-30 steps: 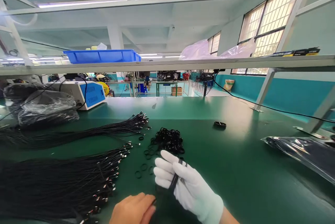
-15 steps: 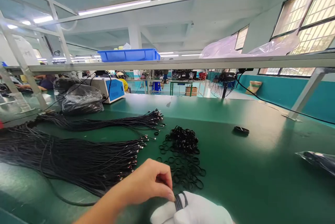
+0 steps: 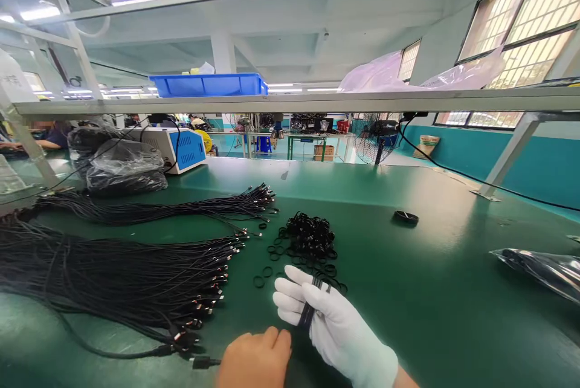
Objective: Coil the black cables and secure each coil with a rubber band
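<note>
My left hand [image 3: 256, 358], bare, is closed low in the view. A black cable plug [image 3: 205, 362] sticks out on its left side, and the fingers hide the rest of that cable. My right hand [image 3: 339, 327], in a white glove, is to its right with the palm up and fingers extended. Several narrow black bands [image 3: 307, 314] lie across those fingers, with the thumb over them. Just beyond is a pile of black ring-shaped bands [image 3: 312, 236], with loose ones around it. On the left lies a wide bundle of black cables [image 3: 122, 273], connector ends pointing right.
A second cable bundle [image 3: 158, 210] lies farther back. Behind it are a plastic-wrapped bag [image 3: 124, 167] and a blue-and-white machine [image 3: 179, 149]. Overhead, a shelf [image 3: 290, 103] carries a blue tray [image 3: 211, 84]. At right are a black ring coil [image 3: 405, 217] and a plastic-wrapped bundle [image 3: 544, 270].
My left hand has left the bands on my right hand, moved down and closed at a cable end. My right hand has risen and its fingers have straightened. The view has shifted slightly.
</note>
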A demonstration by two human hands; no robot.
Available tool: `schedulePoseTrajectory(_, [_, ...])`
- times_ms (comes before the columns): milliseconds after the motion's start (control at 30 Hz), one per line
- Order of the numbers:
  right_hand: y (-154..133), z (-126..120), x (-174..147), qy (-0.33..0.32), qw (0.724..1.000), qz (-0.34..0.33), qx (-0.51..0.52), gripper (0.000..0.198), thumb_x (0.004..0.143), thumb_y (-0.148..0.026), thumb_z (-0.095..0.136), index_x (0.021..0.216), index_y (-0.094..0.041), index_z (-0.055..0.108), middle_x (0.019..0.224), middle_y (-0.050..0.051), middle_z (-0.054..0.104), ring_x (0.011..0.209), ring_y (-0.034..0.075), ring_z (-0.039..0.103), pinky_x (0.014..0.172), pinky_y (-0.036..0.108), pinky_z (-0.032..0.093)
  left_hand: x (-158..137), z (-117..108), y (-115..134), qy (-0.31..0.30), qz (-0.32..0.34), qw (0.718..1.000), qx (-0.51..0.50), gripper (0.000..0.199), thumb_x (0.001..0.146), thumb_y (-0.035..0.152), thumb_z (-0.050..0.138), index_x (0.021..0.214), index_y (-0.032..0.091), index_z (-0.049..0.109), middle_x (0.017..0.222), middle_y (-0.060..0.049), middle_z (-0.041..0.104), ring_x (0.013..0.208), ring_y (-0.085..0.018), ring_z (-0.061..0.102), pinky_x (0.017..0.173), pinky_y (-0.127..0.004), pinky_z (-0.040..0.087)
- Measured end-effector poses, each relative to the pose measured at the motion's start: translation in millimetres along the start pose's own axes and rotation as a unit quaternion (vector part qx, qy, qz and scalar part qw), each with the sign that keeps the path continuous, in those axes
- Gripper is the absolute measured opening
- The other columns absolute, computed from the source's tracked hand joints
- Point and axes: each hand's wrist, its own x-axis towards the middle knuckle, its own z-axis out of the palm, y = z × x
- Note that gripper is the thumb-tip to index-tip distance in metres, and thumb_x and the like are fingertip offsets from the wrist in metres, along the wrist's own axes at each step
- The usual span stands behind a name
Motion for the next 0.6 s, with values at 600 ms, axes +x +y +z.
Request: schedulePoseTrajectory(600, [26, -22, -7, -0.159, 0.965, 0.195, -0.068, 0.039, 0.069, -0.032, 0.069, 0.092, -0.001, 0.069, 0.067, 0.010, 0.067, 0.054, 0.012, 0.059, 0.054, 0.020, 0.044, 47, -76, -43, 0.003, 0.228, 0.960, -0.163, 0.009, 0.076, 0.028, 0.070, 0.073, 0.022, 0.065, 0.086, 0.003, 0.064, 0.091, -0.016, 0.052, 0.089, -0.031, 0.030])
